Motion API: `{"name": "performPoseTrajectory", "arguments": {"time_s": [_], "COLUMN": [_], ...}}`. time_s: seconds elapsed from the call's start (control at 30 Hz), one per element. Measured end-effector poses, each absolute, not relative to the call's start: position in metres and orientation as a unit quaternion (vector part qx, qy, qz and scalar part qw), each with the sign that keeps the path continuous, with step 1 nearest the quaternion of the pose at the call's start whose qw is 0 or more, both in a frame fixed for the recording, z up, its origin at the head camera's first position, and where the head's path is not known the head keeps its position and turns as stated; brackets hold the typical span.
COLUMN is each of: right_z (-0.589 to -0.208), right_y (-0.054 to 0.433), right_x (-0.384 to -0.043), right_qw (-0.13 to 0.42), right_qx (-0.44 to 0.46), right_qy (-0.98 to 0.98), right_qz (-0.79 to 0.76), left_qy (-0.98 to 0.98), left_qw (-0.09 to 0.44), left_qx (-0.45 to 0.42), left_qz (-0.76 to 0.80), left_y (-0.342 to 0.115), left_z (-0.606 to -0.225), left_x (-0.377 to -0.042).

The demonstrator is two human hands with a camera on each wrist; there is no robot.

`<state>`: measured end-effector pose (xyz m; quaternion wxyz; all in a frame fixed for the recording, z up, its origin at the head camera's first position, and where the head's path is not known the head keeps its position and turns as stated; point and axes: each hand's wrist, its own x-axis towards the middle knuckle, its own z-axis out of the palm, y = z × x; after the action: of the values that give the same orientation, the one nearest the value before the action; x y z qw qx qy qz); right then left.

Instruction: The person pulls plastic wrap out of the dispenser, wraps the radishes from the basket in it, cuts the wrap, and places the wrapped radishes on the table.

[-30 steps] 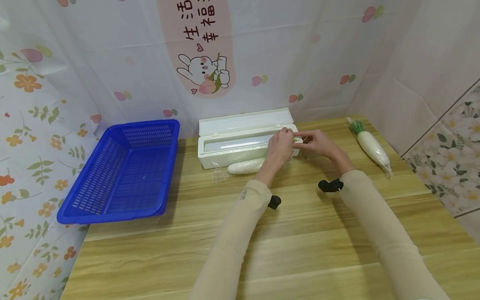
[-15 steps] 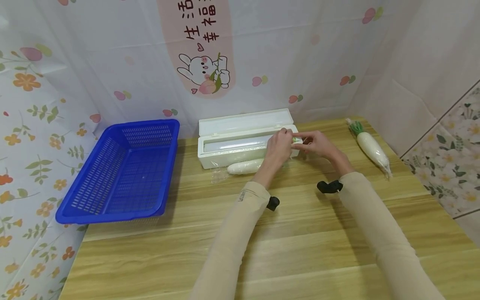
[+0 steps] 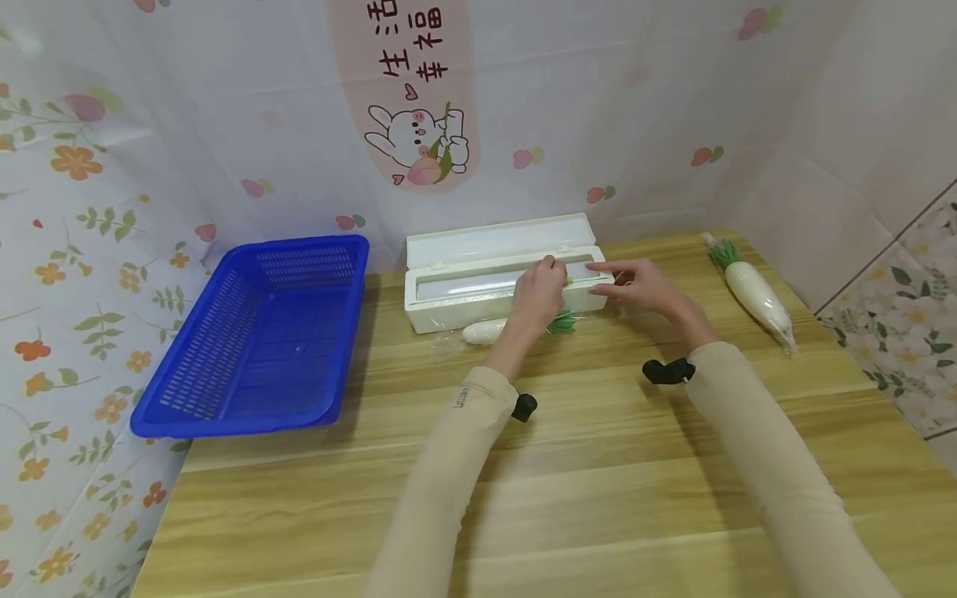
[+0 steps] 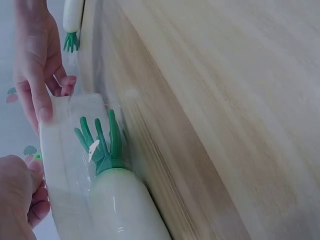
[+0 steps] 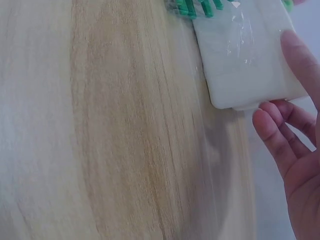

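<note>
A long white cling film box (image 3: pixel 443 316) stands at the back of the table with its lid (image 3: pixel 501 238) raised, a shiny roll inside. My left hand (image 3: pixel 537 292) pinches a small green slider (image 4: pixel 37 156) at the box's front rim. At the right end, my right hand (image 3: pixel 641 284) holds the box, thumb on the rim and fingers around the end. Against the box's front lies a white radish (image 3: pixel 483 332) with green leaves (image 4: pixel 114 145) under clear film; my left wrist hides part of it in the head view.
A blue plastic basket (image 3: pixel 340 340) stands at the left of the wooden table (image 3: pixel 583 482). Another wrapped white radish (image 3: pixel 757 295) lies near the right edge. A patterned cloth wall (image 3: pixel 553 108) rises directly behind the box.
My left hand has slid left along the box's front rim with the green slider, away from my right hand. The radish's green leaves now show. My right hand keeps its place on the box end.
</note>
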<state>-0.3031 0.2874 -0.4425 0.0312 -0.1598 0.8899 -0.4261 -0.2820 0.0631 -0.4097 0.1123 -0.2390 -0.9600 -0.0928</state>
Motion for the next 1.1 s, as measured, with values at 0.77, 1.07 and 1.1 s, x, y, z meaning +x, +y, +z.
{"name": "performPoseTrajectory", "arguments": {"time_s": [0.77,1.07,1.1], "right_z": [-0.441,-0.439,-0.439], "right_y": [0.289,0.289,0.288], "right_x": [-0.299,-0.296,-0.296], "right_qw": [0.032,0.044,0.045], "right_qx": [-0.152,-0.142,-0.141], "right_qy": [0.892,0.887,0.887], "right_qz": [-0.425,-0.437,-0.438], "left_qy": [-0.951,-0.949,-0.950], "left_qw": [0.138,0.146,0.147], "left_qx": [-0.236,-0.226,-0.223], "left_qz": [-0.142,-0.162,-0.164], "left_y": [0.015,-0.009,-0.012], "left_z": [-0.416,-0.416,-0.416], "left_x": [-0.279,-0.272,-0.272]}}
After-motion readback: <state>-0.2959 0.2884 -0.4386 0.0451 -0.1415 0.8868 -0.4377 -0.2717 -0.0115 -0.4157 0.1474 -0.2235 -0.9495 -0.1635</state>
